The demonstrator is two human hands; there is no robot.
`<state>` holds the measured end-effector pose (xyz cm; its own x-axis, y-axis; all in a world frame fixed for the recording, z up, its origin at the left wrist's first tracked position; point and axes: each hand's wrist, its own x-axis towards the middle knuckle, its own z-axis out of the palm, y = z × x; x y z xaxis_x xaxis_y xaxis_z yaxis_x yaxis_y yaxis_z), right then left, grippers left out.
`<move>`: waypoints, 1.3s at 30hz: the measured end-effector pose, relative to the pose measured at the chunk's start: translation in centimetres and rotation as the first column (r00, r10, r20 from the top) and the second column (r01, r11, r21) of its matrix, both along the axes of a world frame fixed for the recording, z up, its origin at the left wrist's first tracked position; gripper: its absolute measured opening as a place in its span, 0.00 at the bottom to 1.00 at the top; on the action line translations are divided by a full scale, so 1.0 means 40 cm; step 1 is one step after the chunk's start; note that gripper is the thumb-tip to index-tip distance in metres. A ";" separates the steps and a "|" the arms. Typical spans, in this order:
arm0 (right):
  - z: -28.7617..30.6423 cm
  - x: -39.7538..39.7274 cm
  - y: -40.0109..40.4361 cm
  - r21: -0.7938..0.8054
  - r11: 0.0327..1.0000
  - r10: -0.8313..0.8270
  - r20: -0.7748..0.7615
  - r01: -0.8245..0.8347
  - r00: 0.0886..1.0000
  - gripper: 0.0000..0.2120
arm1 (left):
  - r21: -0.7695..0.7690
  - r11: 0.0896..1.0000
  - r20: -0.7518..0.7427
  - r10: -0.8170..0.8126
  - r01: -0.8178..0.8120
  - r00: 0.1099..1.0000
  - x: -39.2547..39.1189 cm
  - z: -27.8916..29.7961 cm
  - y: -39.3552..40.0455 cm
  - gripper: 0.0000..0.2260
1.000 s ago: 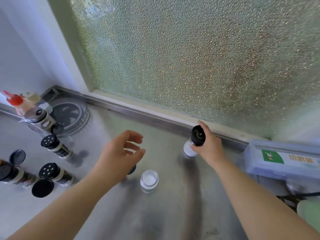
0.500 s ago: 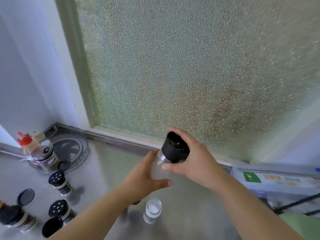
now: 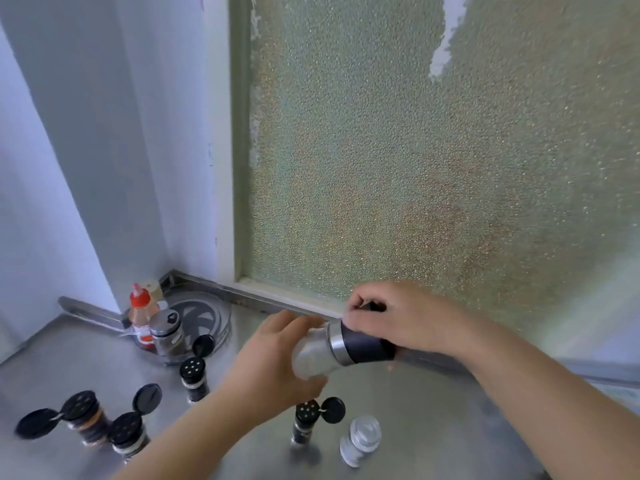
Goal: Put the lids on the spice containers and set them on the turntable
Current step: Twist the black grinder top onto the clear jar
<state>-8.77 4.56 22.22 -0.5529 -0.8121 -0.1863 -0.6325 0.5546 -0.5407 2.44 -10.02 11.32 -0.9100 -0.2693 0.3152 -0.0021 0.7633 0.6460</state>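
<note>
Both hands hold one spice grinder (image 3: 341,348) above the steel counter (image 3: 433,427), tipped almost on its side. The left hand (image 3: 273,365) wraps its fingers around the clear glass body at the left end, and the right hand (image 3: 401,320) closes its fingers over the black top section at the right end; a silver band sits between the two parts.

Just below the grinder, near the front, a small clear jar (image 3: 360,439) stands on the counter, and just left of it a black-topped shaker (image 3: 306,422) stands with its flip lid hanging open to the right. Another shaker with an open flip lid (image 3: 194,372) stands farther left, close to the turntable (image 3: 207,318).

The turntable is a round clear tray in the far left corner, beside the frosted window (image 3: 415,168). On its left part stand a red-capped bottle (image 3: 141,317) and a steel-lidded jar (image 3: 168,332), side by side; a pale-capped container behind them is mostly hidden.

At the near left, two more shakers (image 3: 85,415) (image 3: 128,436) stand side by side, both with their black flip lids open.
</note>
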 end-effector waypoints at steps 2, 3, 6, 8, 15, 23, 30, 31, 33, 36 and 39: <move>0.001 0.018 -0.026 0.009 0.993 -0.115 0.212 0.115 0.971 0.15 | -0.010 1.000 -0.039 0.026 -0.026 0.999 0.014 -0.005 -0.007 0.30; 0.009 0.022 -0.033 0.047 0.994 -0.107 0.250 0.099 0.962 0.20 | 0.017 0.999 -0.043 0.028 -0.027 0.999 0.019 -0.009 -0.009 0.30; 0.051 0.015 -0.035 0.183 0.965 0.185 0.025 -0.186 0.982 0.34 | 0.151 0.988 -0.024 0.012 -0.008 1.000 0.033 -0.012 -0.012 0.29; 0.070 0.028 -0.046 0.249 0.909 0.389 -0.211 -0.335 0.897 0.37 | 0.185 0.983 -0.022 0.005 -0.001 1.000 0.037 -0.012 -0.017 0.28; 0.034 0.051 -0.130 0.252 0.960 0.170 -0.181 -0.121 0.969 0.17 | 0.090 0.991 -0.027 0.097 -0.094 0.995 0.059 -0.004 -0.022 0.31; 0.060 0.065 -0.151 0.251 0.904 0.370 -0.059 -0.345 0.927 0.37 | 0.179 0.973 -0.020 0.155 -0.149 0.988 0.099 -0.015 -0.057 0.31; -0.004 0.081 -0.179 0.186 0.963 0.215 -0.089 -0.196 0.973 0.11 | 0.041 0.981 -0.108 0.193 -0.190 0.975 0.108 -0.047 -0.039 0.27; -0.008 0.079 -0.180 0.166 0.979 0.129 -0.039 -0.121 0.991 0.12 | 0.029 0.979 -0.114 0.202 -0.200 0.973 0.108 -0.051 -0.036 0.27; 0.002 0.062 -0.174 0.167 0.984 0.054 0.045 -0.061 0.998 0.24 | 0.047 0.979 -0.086 0.204 -0.200 0.975 0.109 -0.050 -0.033 0.28; 0.039 0.010 -0.140 0.067 0.947 0.247 0.466 -0.313 0.849 0.55 | 0.325 0.933 0.011 0.161 -0.156 0.987 0.118 -0.025 -0.039 0.26; 0.050 -0.013 -0.110 -0.224 0.918 0.389 0.675 -0.328 0.627 0.62 | 0.683 0.730 -0.002 -0.036 0.028 0.999 0.122 0.004 -0.051 0.24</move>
<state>-9.29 0.15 24.24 0.0518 -0.9453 -0.3221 -0.1963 0.3066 -0.9314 7.34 -12.05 11.47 -0.9243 -0.3787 0.0483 0.0044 0.1159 0.9932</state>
